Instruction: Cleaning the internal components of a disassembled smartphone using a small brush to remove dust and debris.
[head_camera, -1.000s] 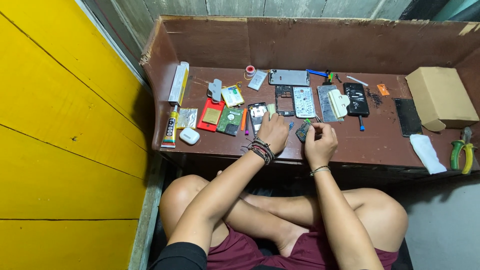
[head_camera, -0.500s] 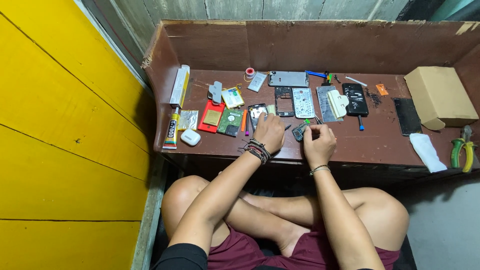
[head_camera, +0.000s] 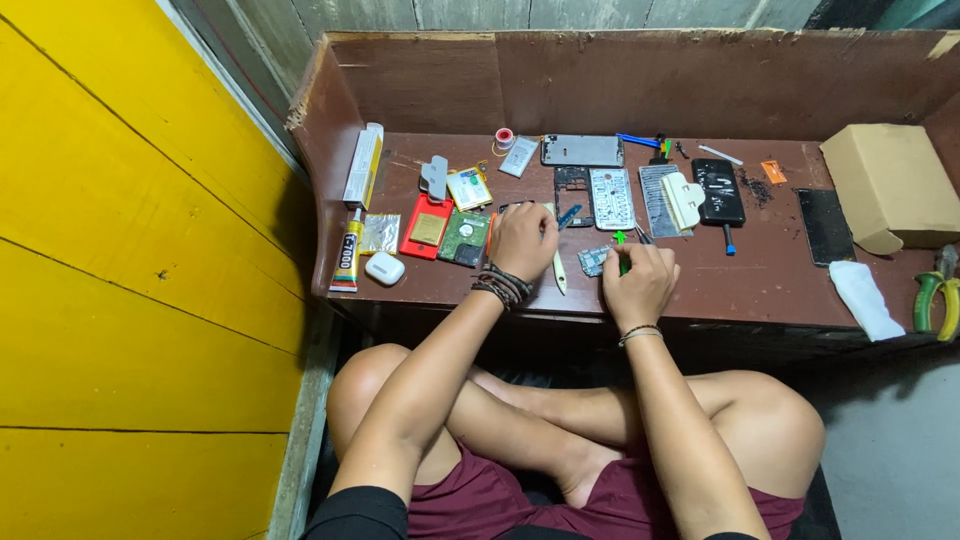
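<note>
Two hands working on small phone parts near the bench's front edge.
The right hand (head_camera: 638, 285) is closed around a green-tipped tool (head_camera: 621, 245) beside a small circuit board (head_camera: 594, 260); the left hand (head_camera: 524, 240) rests curled, palm down, covering a phone it was only beside a second ago, its grip hidden.

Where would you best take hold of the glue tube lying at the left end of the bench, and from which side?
Grip the glue tube across its flat body, coming from above. It lies flat, nozzle end away from the person, with free space on both long sides, so the fingers can close across its width.
</note>
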